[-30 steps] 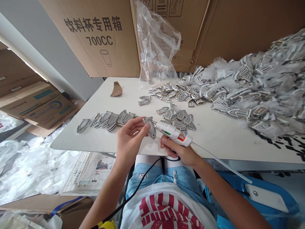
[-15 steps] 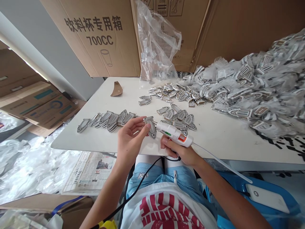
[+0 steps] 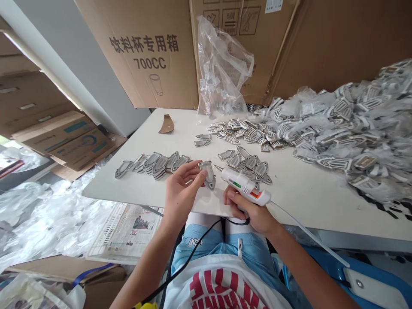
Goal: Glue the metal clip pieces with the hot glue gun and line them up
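Note:
Between the thumb and fingers of my left hand is a grey metal buckle-like piece, held above the table's front part. My right hand is closed round a white glue gun whose tip points left at the piece, with a small gap between them. A long white glue stick sticks out of the gun's back. Left of my left hand lies a row of overlapping similar pieces. Behind the gun is a loose cluster of them.
More pieces lie further back on the white table. A large heap of bagged pieces covers the right. Cardboard boxes and a clear plastic bag stand behind. A black cable crosses my lap.
The glue gun's tip has drawn away to the right from the metal piece, leaving a gap. My left hand still holds the piece. The whole view has shifted slightly.

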`<state>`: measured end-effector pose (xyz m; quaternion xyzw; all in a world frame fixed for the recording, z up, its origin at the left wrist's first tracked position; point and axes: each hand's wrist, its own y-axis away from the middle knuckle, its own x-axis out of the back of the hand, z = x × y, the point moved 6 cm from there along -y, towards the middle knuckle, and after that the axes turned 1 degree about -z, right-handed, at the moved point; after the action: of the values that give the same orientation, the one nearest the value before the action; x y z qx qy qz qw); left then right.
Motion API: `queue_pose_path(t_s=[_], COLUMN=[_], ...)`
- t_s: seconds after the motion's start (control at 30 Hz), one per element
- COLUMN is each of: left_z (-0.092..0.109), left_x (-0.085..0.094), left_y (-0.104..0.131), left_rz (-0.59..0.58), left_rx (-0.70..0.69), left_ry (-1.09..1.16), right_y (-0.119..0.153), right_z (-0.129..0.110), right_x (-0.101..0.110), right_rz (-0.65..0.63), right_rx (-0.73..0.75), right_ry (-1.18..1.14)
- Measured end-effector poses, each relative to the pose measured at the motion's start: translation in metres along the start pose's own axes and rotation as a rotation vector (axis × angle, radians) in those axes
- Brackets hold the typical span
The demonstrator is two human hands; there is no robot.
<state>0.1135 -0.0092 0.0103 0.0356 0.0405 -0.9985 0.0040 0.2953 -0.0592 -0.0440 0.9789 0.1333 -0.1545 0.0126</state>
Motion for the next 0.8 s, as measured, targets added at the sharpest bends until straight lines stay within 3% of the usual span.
queue_pose_path(t_s=[0.1,0.2,0.3,0.43,0.53,0.6,0.7,0.8], left_z=[0.005,0.017,0.035,0.055,0.056,0.052,0.046,0.038], left_x=[0.012,0.038,0.081,0.153,0.205,0.232,0.256,0.265], left_y=[-0.004,-0.014,-0.027,-0.045,-0.059,-0.069,-0.079,-0.084], left_rz=[0.042,0.134,0.264,0.47,0.605,0.625,0.63,0.603], left_rx=[-0.025,-0.072,-0.137,-0.204,-0.112,-0.004,0.057,0.105], left_ry=[-0.002,-0.023,-0.077,-0.248,-0.395,-0.499,-0.558,-0.605], right_y=[0.0,0.0,0.0,0.003,0.003,0.003,0.002,0.001], right_z=[0.002,0.004,0.003,0.004,0.005,0.006,0.006,0.005], right_x=[0.001,-0.001,-0.004,-0.005,-0.004,-0.003,-0.003,-0.004], right_rz=[0.034,0.037,0.023,0.036,0.041,0.053,0.059,0.062], right_rx=[0.015,0.009,0.012,0.011,0.001,-0.006,-0.01,-0.023], right_ry=[-0.064,-0.101,-0.11,-0.115,-0.105,-0.103,-0.12,-0.128])
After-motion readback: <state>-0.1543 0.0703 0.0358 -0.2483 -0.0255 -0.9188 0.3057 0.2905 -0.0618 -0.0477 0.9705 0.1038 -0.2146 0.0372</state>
